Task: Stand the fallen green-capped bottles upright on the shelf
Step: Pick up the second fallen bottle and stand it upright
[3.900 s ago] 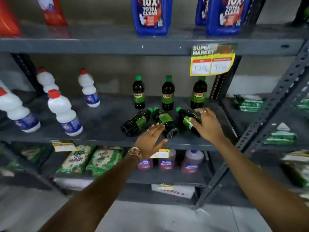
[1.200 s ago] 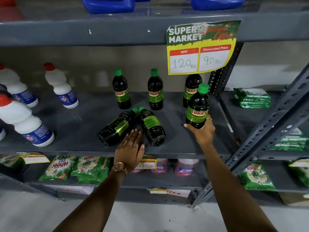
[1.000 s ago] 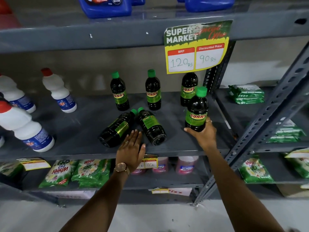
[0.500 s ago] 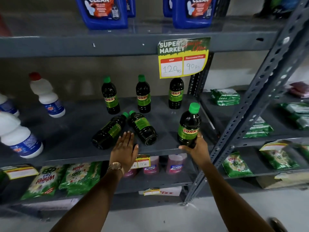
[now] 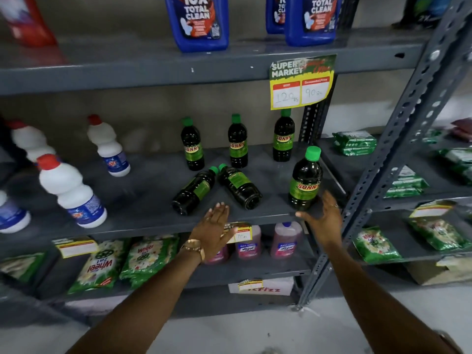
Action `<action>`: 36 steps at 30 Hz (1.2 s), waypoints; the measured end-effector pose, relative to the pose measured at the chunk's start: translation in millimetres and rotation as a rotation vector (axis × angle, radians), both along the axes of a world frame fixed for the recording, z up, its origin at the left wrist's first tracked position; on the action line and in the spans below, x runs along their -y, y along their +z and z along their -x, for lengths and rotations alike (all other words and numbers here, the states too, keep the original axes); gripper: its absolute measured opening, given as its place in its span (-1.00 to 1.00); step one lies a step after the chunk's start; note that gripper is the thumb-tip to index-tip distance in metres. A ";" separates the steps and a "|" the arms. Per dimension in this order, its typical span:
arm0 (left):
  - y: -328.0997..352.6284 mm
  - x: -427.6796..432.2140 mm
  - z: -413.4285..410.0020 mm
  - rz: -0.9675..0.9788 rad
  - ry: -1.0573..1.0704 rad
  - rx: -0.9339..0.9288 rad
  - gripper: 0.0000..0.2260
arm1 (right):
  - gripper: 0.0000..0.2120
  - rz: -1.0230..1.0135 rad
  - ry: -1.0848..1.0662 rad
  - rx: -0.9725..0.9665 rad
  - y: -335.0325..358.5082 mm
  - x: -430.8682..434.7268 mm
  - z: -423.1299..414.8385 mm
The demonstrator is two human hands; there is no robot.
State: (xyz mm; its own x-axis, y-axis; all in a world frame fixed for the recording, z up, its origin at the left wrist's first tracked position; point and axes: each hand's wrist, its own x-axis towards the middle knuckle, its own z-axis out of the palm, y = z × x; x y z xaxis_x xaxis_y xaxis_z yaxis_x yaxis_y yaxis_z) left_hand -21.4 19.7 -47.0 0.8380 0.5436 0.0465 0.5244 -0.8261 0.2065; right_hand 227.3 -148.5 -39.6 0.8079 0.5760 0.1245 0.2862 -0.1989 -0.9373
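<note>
Two dark green-capped bottles lie on their sides on the grey shelf [image 5: 143, 210]: the left fallen bottle [image 5: 194, 191] and the right fallen bottle [image 5: 240, 186], caps meeting at the top. A front bottle [image 5: 305, 181] stands upright near the shelf's right front edge. Three more upright bottles [image 5: 238, 141] stand in a row at the back. My left hand [image 5: 213, 229] hovers open at the shelf edge, just below the fallen pair. My right hand [image 5: 324, 221] is open, fingers spread, just below and beside the front upright bottle, not gripping it.
White red-capped bottles [image 5: 70, 191] stand at the shelf's left. A yellow price sign [image 5: 301, 83] hangs from the upper shelf, which holds blue jugs [image 5: 198, 21]. A slotted steel upright [image 5: 398, 139] rises at right. Pink bottles and green packets fill the lower shelf.
My right hand stood the right-hand bottle upright at the shelf's front and has now let go of it, fingers spread. My left hand stays near the two fallen bottles.
</note>
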 end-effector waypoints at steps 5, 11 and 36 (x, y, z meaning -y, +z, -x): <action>15.3 -15.9 54.8 -0.298 -0.189 0.055 -0.36 | -0.57 -0.027 -0.035 0.145 -16.1 24.6 78.0; 51.5 -97.0 77.4 -0.284 0.059 0.237 -0.47 | -0.35 0.057 0.115 0.303 40.4 -63.1 91.8; -14.9 -172.7 93.2 -0.002 0.276 0.190 -0.25 | -0.10 -0.138 -0.105 -0.004 19.8 -205.4 76.2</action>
State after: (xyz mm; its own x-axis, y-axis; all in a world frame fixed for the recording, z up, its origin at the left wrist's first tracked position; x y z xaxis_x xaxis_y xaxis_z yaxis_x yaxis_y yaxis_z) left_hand -114.6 192.4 -61.9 0.6356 0.7485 0.1891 0.6804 -0.6588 0.3209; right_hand 151.1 56.9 -19.7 0.8634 0.4659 0.1933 0.2670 -0.0971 -0.9588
